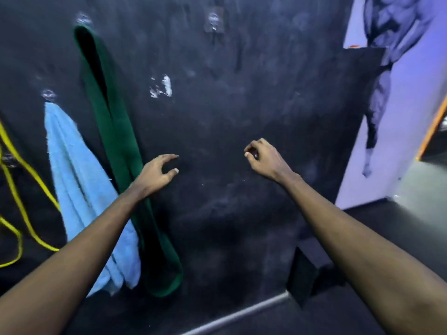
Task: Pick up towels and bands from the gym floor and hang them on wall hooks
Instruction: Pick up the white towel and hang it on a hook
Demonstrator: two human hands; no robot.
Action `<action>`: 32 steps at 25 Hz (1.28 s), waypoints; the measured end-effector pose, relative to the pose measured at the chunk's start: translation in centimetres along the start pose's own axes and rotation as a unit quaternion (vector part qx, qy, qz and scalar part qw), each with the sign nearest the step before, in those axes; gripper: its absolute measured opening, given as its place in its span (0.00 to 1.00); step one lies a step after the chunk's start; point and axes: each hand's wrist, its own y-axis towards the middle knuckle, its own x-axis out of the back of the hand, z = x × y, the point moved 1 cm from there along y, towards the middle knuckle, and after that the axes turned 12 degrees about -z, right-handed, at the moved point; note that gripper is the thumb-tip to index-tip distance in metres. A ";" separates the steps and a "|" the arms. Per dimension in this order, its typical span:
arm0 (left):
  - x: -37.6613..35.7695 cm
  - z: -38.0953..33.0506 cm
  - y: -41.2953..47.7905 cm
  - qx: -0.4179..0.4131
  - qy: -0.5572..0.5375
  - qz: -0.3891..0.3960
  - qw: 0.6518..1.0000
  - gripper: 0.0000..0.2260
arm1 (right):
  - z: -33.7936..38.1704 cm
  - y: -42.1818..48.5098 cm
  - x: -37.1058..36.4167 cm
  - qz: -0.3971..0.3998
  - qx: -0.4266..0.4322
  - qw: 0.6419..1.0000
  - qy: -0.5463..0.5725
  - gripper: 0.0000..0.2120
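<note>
A dark green band (113, 131) hangs in a long loop from a clear wall hook (83, 19) on the black wall. To its left a light blue towel (77, 180) hangs from a lower hook (48, 95). A yellow band (21, 180) hangs at the far left edge. One clear hook (213, 21) higher up on the wall carries nothing. My left hand (157, 172) is held in front of the green band, fingers apart and holding nothing. My right hand (263, 158) is raised before the bare wall, fingers curled loosely, nothing in it.
A poster of a muscular figure (387, 68) covers the lighter wall to the right. An orange bar (433, 126) shows at the right edge. A grey metal strip (242, 313) runs along the floor at the wall's foot, beside a dark block (304, 272).
</note>
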 end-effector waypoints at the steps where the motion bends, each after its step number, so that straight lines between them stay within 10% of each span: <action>1: -1.7 -1.8 0.1 0.006 -0.012 0.028 1.000 0.21 | -2.5 -1.7 1.3 0.016 -0.026 0.999 -0.018 0.09; 17: -36.2 -34.0 5.1 -0.153 -0.159 0.330 0.918 0.27 | -31.1 -22.1 30.9 -0.003 -0.428 0.876 -0.224 0.31; 32: -63.3 -73.1 -4.9 -0.351 -0.278 0.502 0.740 0.30 | -46.1 -43.3 51.3 -0.146 -0.672 0.669 -0.282 0.32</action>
